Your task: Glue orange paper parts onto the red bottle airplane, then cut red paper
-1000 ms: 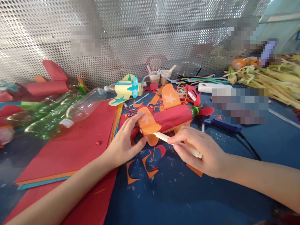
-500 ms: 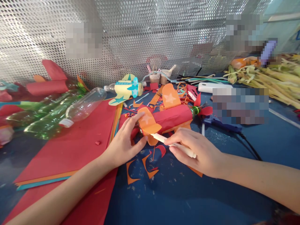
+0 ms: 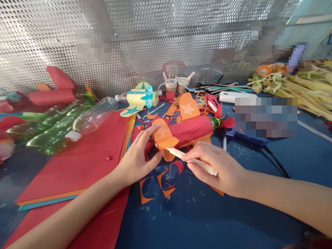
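Two hands at work in the head view, and that's our only angle. The white pen [image 3: 177, 152] has just slid slightly left, so its tip now sits at the lower orange paper [image 3: 168, 155]; we can't tell if it's leaving a mark. Our right hand [image 3: 220, 169] pinches the pen, while our left hand [image 3: 135, 162] grips the near-left end of the red-wrapped bottle [image 3: 193, 131], which lies mid-desk [image 3: 194, 214]. Looks like steadying to us. Count time: one pen, one red-wrapped bottle in hand, two pale stars showing on its orange pieces, two curved orange offcuts [image 3: 166, 191] out front. Behind, we've got one yellow-wrapped bottle [image 3: 137, 99], two small cups [image 3: 171, 86] and one blue glue gun, by the look of it [image 3: 245, 137]. On our left, one bare clear bottle [image 3: 94, 116]; the green ones overlap too much to count surely.
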